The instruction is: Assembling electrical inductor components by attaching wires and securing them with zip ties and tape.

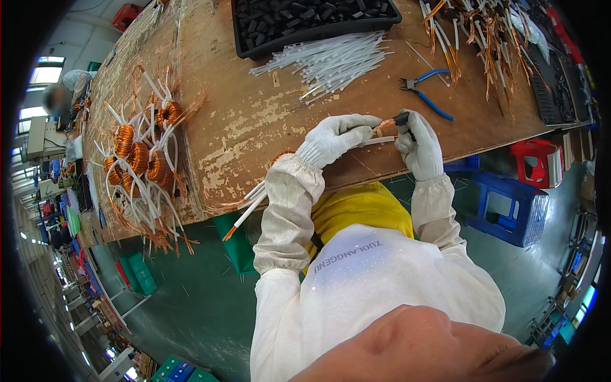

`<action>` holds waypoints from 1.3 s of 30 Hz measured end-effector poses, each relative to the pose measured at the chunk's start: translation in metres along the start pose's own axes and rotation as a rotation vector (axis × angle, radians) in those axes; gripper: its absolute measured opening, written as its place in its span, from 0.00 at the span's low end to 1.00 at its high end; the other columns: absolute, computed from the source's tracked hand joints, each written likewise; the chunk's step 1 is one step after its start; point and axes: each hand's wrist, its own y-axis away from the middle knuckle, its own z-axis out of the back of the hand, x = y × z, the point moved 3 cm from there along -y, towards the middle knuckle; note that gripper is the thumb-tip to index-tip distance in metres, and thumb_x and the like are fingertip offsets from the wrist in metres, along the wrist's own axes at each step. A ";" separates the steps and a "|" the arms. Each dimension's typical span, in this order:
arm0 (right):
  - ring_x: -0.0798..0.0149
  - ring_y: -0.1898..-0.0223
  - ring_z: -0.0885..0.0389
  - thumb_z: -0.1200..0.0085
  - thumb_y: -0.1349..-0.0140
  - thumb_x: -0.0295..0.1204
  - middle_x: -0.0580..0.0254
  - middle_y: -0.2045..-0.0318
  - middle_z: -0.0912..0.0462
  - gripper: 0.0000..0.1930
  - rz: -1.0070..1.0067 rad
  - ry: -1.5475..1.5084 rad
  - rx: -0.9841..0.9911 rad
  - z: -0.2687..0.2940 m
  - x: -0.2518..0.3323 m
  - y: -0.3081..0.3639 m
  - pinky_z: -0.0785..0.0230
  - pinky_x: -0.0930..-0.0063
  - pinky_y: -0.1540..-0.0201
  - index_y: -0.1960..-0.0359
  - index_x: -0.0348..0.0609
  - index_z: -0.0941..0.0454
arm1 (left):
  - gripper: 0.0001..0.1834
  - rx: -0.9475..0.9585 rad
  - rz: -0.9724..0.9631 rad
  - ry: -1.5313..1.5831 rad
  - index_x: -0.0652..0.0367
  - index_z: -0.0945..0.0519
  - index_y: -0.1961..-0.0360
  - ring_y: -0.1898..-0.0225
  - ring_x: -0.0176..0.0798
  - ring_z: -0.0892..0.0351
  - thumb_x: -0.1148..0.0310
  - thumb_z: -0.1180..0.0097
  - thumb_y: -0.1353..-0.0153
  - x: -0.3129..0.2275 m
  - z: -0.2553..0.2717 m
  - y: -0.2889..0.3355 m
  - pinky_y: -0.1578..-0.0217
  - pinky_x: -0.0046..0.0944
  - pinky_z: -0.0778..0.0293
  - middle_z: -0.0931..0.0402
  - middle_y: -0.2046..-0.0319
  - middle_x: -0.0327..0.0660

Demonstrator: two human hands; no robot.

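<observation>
Both my hands wear white knit gloves and meet near the table's front edge. My left hand (340, 138) is closed on bare copper wire strands (386, 124), which stick out past its fingertips to the right. My right hand (421, 148) pinches a small black sleeve (401, 119) at the end of those strands; whether the strands go inside it cannot be made out. A white-sleeved lead (380, 141) runs between the hands, just below the strands. Under my left wrist a copper coil (283, 155) is mostly hidden, and white leads with bare copper tips (253, 202) poke out at its left.
A black tray (305, 35) of small black pieces stands at the back, before it a pile of white cable ties (328, 63). Blue-handled cutters (428, 92) lie to the right. Wound copper coils (137, 156) are heaped left; wire bundles (484, 44) lie far right. Stools (509, 204) stand below.
</observation>
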 end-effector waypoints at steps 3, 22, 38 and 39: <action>0.76 0.74 0.37 0.48 0.23 0.35 0.67 0.65 0.24 0.15 -0.010 -0.005 -0.005 0.003 -0.002 -0.001 0.40 0.79 0.70 0.43 0.40 0.23 | 0.19 0.004 -0.002 -0.015 0.60 0.18 0.39 0.49 0.32 0.20 0.66 0.41 0.27 -0.001 0.000 0.000 0.44 0.31 0.26 0.16 0.47 0.40; 0.75 0.71 0.33 0.50 0.23 0.33 0.66 0.62 0.22 0.14 -0.007 -0.102 0.054 -0.017 -0.008 0.002 0.36 0.78 0.67 0.42 0.41 0.24 | 0.15 -0.229 -0.129 -0.298 0.61 0.15 0.47 0.55 0.30 0.19 0.68 0.39 0.31 -0.004 -0.011 0.001 0.52 0.32 0.23 0.16 0.54 0.40; 0.77 0.71 0.33 0.49 0.23 0.35 0.69 0.61 0.21 0.17 0.041 -0.041 0.145 -0.002 -0.006 -0.001 0.34 0.78 0.65 0.40 0.40 0.23 | 0.18 -0.279 -0.126 -0.575 0.61 0.16 0.47 0.56 0.46 0.14 0.61 0.45 0.30 -0.019 -0.036 -0.014 0.52 0.40 0.22 0.14 0.57 0.50; 0.77 0.70 0.33 0.49 0.23 0.35 0.69 0.60 0.21 0.17 0.051 -0.011 0.168 -0.003 -0.004 0.000 0.34 0.78 0.65 0.39 0.39 0.24 | 0.18 -0.280 -0.127 -0.577 0.61 0.16 0.47 0.56 0.46 0.14 0.61 0.45 0.30 -0.029 -0.031 -0.014 0.52 0.40 0.22 0.14 0.57 0.50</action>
